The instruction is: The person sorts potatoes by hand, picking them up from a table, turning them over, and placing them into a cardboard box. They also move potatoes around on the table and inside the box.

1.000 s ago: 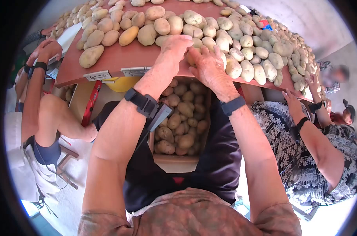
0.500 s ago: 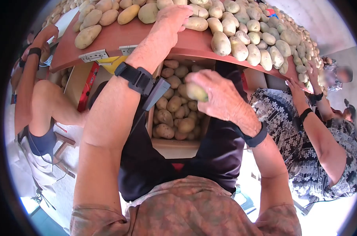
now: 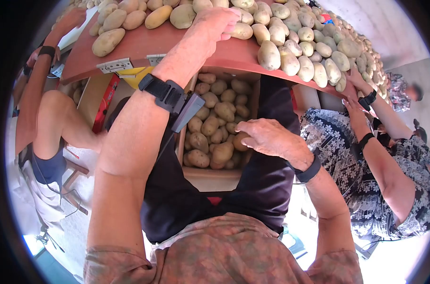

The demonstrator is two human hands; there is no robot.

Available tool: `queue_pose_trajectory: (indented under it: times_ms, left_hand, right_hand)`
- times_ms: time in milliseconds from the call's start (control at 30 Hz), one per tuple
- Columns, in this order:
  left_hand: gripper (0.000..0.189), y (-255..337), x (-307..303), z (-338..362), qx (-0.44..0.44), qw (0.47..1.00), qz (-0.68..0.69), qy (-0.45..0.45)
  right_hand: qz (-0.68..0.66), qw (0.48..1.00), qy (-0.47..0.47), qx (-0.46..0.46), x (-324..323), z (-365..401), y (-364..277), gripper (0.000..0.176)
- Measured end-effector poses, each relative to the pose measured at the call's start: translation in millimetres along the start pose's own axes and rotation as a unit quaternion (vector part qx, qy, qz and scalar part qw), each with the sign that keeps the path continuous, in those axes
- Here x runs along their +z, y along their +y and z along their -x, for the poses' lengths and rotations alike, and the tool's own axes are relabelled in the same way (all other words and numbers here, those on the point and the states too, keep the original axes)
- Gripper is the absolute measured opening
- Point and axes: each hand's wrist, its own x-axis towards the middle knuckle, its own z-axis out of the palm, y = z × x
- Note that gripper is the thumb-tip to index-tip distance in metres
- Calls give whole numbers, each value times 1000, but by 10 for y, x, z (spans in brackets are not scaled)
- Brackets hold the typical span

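Observation:
My left hand (image 3: pixel 214 22) reaches over the red-brown table's front edge, fingers stretched out and lying against a potato (image 3: pixel 242 31); the underside of the hand is hidden. Below the table, my right hand (image 3: pixel 273 138) hovers at the right side of a cardboard box (image 3: pixel 210 176). Its fingers are apart and hold nothing. Close by its thumb, a potato (image 3: pixel 240 141) rests in the box. Several other potatoes (image 3: pixel 209 126) fill the box, which stands between my knees.
Many potatoes (image 3: pixel 291 61) are heaped on the table (image 3: pixel 144 45). A metal hinge (image 3: pixel 114 66) and something yellow (image 3: pixel 135 78) sit at its edge. On my left a person's bare leg (image 3: pixel 63 113) shows; on my right, a person in a flowered garment (image 3: pixel 331 142) has hands at the table edge.
The potato that was in my right hand has left it, and one now rests in the box beside my thumb. My right hand has moved down and right. My left hand has barely moved.

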Motion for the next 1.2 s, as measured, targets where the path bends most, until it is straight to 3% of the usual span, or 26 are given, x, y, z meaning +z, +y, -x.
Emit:
queue_pose_trajectory:
  times_ms: [400, 600, 700, 767, 833, 1000, 1067, 1200]
  left_hand:
    - [38, -28, 1, 44, -11, 999, 44, -27]
    - [36, -25, -1, 48, -32, 998, 51, -26]
    - [35, -62, -20, 34, -34, 997, 57, -47]
    - [32, -106, 3, 55, -20, 997, 45, -53]
    - [29, -109, 43, 94, -99, 988, 96, -73]
    - [27, -159, 218, 239, -118, 985, 59, -110]
    - [28, -206, 207, 191, -115, 986, 65, -105]
    - [28, -232, 210, 148, -117, 987, 77, -80]
  right_hand:
    - [-47, 965, 258, -9, -272, 392, 291, 23]
    - [-119, 905, 404, 59, -387, 503, 429, 19]
    - [-75, 878, 466, 79, -523, 484, 413, 22]
    - [-40, 871, 482, 83, -581, 399, 462, 27]
    - [48, 849, 503, 156, -650, 297, 483, 29]
    - [76, 840, 512, 161, -718, 59, 709, 37]
    - [136, 839, 514, 120, -772, -48, 754, 39]
    - [127, 857, 496, 63, -795, -286, 620, 46]
